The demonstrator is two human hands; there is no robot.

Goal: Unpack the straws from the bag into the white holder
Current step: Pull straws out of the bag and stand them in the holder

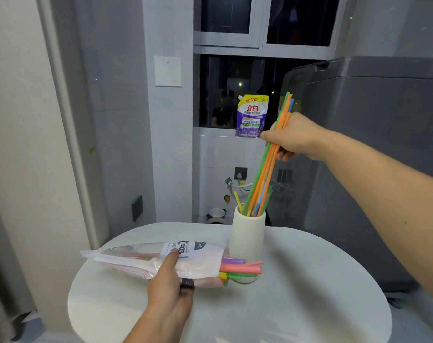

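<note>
Right hand (293, 137) fingers curled round bundle of straws (266, 167), lower ends inside white holder (247, 233) near table (309, 280) far edge. Left hand (169, 283) grips bag (161, 258).

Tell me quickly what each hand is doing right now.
Left hand: closed on the bag, thumb on top.
Right hand: closed round a bunch of straws whose lower ends are in the white holder.
</note>
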